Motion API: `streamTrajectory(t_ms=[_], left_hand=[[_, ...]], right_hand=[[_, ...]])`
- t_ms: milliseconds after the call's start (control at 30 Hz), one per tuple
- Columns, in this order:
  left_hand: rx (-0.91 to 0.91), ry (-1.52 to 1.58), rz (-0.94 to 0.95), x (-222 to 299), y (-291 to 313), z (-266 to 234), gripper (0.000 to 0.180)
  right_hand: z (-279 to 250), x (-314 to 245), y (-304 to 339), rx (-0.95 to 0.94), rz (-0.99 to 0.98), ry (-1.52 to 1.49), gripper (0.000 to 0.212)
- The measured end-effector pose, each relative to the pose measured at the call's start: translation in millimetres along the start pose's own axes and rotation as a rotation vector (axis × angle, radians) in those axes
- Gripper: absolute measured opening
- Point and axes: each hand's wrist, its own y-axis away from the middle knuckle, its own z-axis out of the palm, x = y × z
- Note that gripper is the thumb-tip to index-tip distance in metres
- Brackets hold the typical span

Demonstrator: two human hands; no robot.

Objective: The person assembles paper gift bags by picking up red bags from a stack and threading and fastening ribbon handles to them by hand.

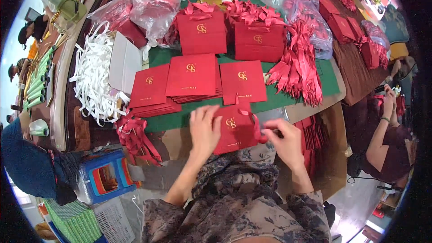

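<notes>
We saw a bag [234,128] between the left hand [204,128] and the right hand [284,141]. From it, a stack [150,87] lay on the table [330,81] at ten o'clock, a second stack [191,74] at eleven and another bag [243,81] at twelve. Behind these stood two more bags [202,38]. We saw ribbons [298,63] between one and two, stools [120,164] at eight, and a carton [335,144] with bags inside at three.

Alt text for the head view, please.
A person's right hand is at the pink ribbon of a red paper bag, the left hand by its left edge. Beyond, more red bags and ribbons crowd a green mat.
</notes>
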Motion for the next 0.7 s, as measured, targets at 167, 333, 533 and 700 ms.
streamTrajectory(t_ms=[167,333,533,700], left_hand=[[-0.146,-0.094,-0.021,-22,2,2,0.034],[-0.124,-0.028,0.037,-10,5,10,0.033],[-0.169,0.054,0.104,6,3,13,0.024],[-0.227,0.101,0.211,10,-6,10,0.015]], right_hand=[[50,25,-5,-0.057,0.003,0.108,0.015],[67,38,-4,0.021,-0.141,0.216,0.012],[68,40,-3,0.076,-0.1,0.207,0.012],[75,37,0,0.098,-0.094,0.087,0.014]])
